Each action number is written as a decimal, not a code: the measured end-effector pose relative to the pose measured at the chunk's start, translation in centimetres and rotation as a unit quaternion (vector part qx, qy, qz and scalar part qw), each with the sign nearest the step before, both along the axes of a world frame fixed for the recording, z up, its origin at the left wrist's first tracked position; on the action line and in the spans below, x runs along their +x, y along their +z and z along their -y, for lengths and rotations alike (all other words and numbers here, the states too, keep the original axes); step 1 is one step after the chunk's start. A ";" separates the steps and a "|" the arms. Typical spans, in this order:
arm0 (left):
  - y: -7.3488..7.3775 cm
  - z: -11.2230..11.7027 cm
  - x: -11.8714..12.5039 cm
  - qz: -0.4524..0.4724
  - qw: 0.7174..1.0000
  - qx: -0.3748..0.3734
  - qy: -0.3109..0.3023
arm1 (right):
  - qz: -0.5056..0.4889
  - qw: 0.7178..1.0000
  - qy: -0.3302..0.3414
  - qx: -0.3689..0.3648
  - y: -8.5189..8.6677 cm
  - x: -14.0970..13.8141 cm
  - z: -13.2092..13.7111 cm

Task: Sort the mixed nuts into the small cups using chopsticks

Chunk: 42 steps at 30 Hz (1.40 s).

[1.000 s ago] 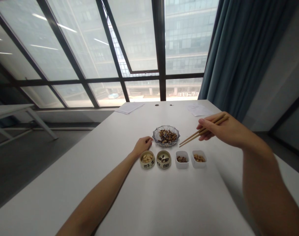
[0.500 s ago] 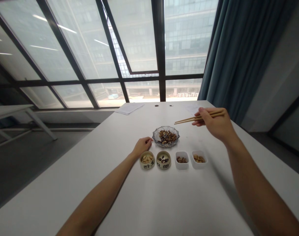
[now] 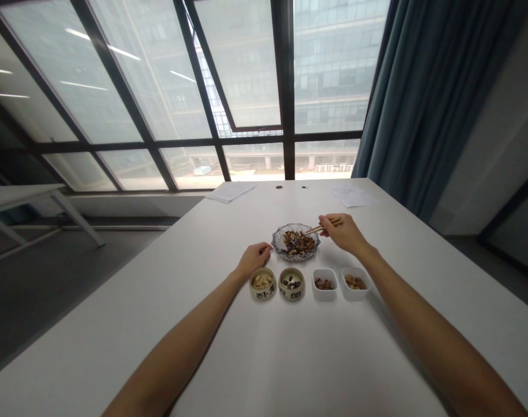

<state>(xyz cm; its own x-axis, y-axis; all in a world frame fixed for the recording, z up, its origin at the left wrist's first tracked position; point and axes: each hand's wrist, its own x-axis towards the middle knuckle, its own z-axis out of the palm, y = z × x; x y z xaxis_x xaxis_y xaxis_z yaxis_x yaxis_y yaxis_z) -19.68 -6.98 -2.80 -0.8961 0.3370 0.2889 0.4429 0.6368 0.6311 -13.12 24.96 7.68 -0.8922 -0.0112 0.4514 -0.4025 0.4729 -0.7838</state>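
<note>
A glass dish (image 3: 281,247) of mixed nuts and seeds sits mid-table. My right hand (image 3: 341,233) is closed round a pair of wooden chopsticks (image 3: 318,228), whose tips reach into the dish from the right. My left hand (image 3: 255,258) rests on the table with curled fingers touching the dish's left rim. In front of the dish stand two round ceramic cups, the left one (image 3: 263,284) with pale nuts and the right one (image 3: 291,284) with dark seeds. Beside them are two small white square bowls, one (image 3: 324,284) with brown pieces and one (image 3: 355,282) with peanuts.
The white table (image 3: 290,359) runs to a large window. Sheets of paper lie at the far left (image 3: 230,190) and far right (image 3: 353,197) of it. A blue curtain (image 3: 420,98) hangs on the right. Another table (image 3: 16,200) stands at the left.
My right hand has dropped from above the table and moved left, bringing the chopstick tips into the glass dish. My left hand has stayed by the dish's rim.
</note>
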 end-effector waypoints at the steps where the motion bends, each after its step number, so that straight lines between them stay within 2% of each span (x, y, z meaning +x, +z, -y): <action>1: 0.0 0.0 0.0 0.001 1.000 0.001 0.000 | 0.001 1.000 0.004 0.004 -0.3 -0.1 0.1; 14: 0.3 -0.1 0.2 0.004 1.000 0.004 -0.002 | -0.001 1.000 0.014 0.016 -2.2 -0.9 0.4; 21: 0.2 -0.1 0.2 0.002 1.000 0.001 -0.005 | -0.023 0.999 -0.010 0.042 -2.1 -0.5 0.5; 27: 0.2 0.0 0.2 0.005 1.000 0.000 -0.005 | -0.026 0.999 -0.020 0.015 -1.9 -0.6 0.2; 31: 0.2 -0.1 0.2 0.006 1.000 0.004 -0.003 | -0.020 0.999 -0.019 -0.043 -0.2 -0.2 -0.4; 35: 0.2 -0.1 0.2 0.004 1.000 0.008 -0.001 | -0.004 0.994 -0.012 -0.112 3.2 1.7 -1.2; 39: 0.3 -0.1 0.3 0.000 1.000 0.010 -0.006 | 0.032 0.993 -0.010 -0.114 6.8 5.2 -2.2; 42: 0.3 -0.1 0.3 -0.002 1.000 0.014 -0.014 | 0.075 0.993 0.013 -0.089 8.6 7.8 -2.9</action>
